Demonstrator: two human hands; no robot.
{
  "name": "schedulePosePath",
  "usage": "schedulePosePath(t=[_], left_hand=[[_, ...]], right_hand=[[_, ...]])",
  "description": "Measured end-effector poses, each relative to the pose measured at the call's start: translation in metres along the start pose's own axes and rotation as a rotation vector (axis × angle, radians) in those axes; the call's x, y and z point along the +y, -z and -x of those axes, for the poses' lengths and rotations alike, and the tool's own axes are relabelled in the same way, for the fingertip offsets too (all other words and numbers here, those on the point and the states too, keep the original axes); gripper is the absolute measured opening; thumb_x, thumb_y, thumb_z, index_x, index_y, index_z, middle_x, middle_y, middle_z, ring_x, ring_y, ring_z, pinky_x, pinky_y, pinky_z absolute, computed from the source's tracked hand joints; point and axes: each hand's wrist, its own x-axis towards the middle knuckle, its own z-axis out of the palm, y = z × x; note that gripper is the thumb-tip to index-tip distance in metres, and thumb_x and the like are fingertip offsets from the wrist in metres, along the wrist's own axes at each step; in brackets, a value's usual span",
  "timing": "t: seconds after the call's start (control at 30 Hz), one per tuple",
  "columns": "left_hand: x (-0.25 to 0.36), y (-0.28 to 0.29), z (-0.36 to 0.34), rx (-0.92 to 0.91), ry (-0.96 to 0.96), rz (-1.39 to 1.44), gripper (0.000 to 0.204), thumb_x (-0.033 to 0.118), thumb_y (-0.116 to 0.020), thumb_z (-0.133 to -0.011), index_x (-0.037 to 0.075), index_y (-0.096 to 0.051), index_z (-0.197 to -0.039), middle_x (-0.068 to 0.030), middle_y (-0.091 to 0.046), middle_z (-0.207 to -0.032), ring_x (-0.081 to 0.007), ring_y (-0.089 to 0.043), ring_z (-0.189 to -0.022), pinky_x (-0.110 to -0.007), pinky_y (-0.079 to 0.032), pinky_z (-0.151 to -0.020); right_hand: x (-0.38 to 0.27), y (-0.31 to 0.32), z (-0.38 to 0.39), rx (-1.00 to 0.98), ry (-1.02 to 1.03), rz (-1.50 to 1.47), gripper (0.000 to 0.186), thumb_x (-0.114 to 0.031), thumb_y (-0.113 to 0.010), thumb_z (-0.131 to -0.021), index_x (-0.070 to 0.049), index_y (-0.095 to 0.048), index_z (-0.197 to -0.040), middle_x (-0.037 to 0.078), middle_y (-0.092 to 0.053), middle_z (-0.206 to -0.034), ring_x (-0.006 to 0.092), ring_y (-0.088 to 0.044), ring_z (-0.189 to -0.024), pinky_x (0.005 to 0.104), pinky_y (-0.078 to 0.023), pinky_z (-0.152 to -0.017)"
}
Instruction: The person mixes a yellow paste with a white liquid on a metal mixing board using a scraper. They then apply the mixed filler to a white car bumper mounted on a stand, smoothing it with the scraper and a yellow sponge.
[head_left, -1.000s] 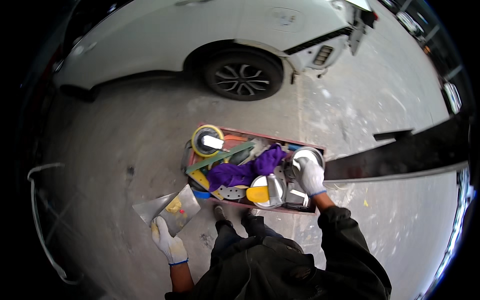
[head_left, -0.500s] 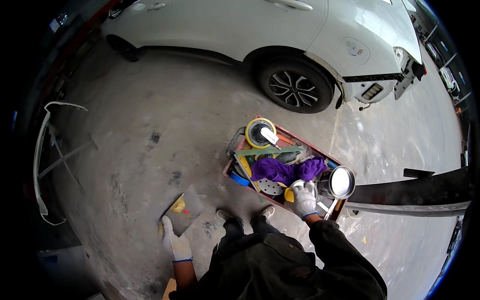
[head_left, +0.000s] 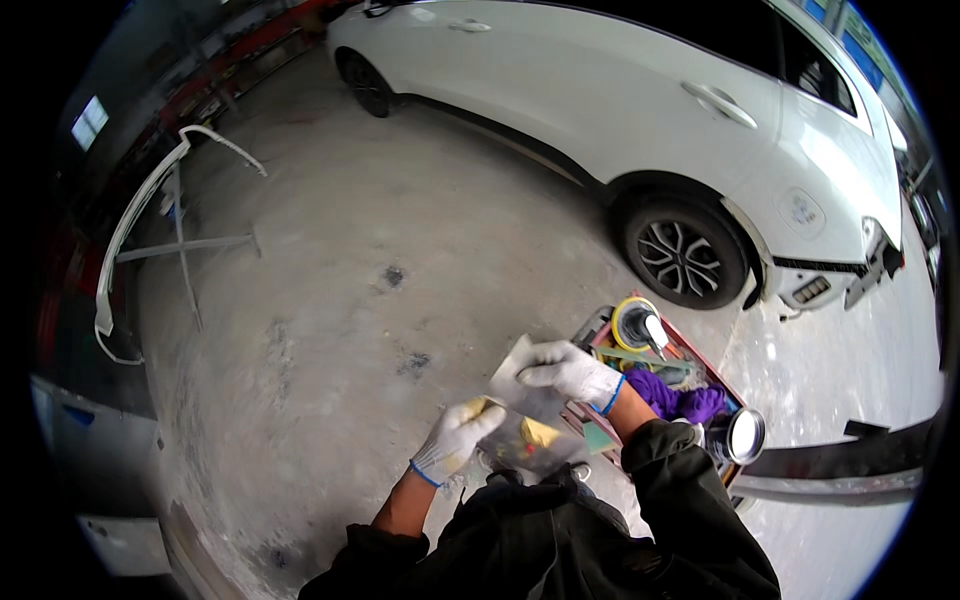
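My left hand (head_left: 455, 445), in a white glove, grips a flat metal plate (head_left: 560, 453) carrying a lump of yellow paste (head_left: 537, 433) with a red dab. Just above it, my right hand (head_left: 572, 375), also gloved, holds a flat metal scraper (head_left: 510, 369) over the plate's near-left end. Right of my hands, a red toolbox (head_left: 698, 350) on the floor holds a yellow-rimmed round pad tool (head_left: 632, 315), a purple cloth (head_left: 700, 405), a green strip and an open can (head_left: 742, 436).
A white car (head_left: 640, 110) with its rear bumper off stands ahead. At left a pale bumper piece (head_left: 137, 210) rests on a crossed metal stand (head_left: 180, 243). A long dark panel (head_left: 843, 463) lies at right beside the box. The grey floor (head_left: 330, 400) has dark smudges.
My view has swung left. My right hand has come away from the toolbox with a scraper. My left hand has risen with the plate, and both hands are now together.
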Motion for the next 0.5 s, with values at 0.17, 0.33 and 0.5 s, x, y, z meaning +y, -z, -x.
schedulePosePath(t=[0.17, 0.33, 0.5], left_hand=[[-0.011, 0.067, 0.011, 0.605, -0.296, 0.314, 0.025, 0.022, -0.059, -0.101, -0.001, -0.067, -0.107, 0.0, -0.065, -0.095, -0.0074, -0.057, -0.083, -0.023, -0.047, -0.075], [-0.001, 0.086, 0.035, 0.881, -0.404, 0.312, 0.023, 0.024, -0.059, -0.101, 0.001, -0.066, -0.102, 0.0007, -0.063, -0.091, -0.0072, -0.055, -0.082, -0.024, -0.047, -0.075], [0.01, 0.085, 0.038, 0.919, -0.462, 0.133, 0.025, 0.023, -0.057, -0.101, 0.0, -0.065, -0.1, 0.0008, -0.061, -0.089, -0.0067, -0.052, -0.083, -0.025, -0.045, -0.074]], right_hand=[[0.025, -0.014, -0.044, 0.399, -0.066, -0.694, 0.028, -0.018, -0.054, -0.085, -0.01, -0.059, -0.111, 0.007, -0.059, -0.085, 0.0165, -0.057, -0.071, 0.032, -0.043, -0.053], [0.013, -0.059, -0.04, -0.209, 0.008, -1.208, 0.049, -0.019, -0.062, -0.084, -0.002, -0.052, -0.129, 0.013, -0.065, -0.114, 0.0276, -0.063, -0.091, 0.0405, -0.051, -0.078], [-0.021, -0.083, -0.029, -0.136, -0.058, -0.971, 0.057, -0.02, -0.072, -0.083, 0.006, -0.051, -0.13, 0.019, -0.062, -0.125, 0.03, -0.064, -0.106, 0.0447, -0.053, -0.09]])
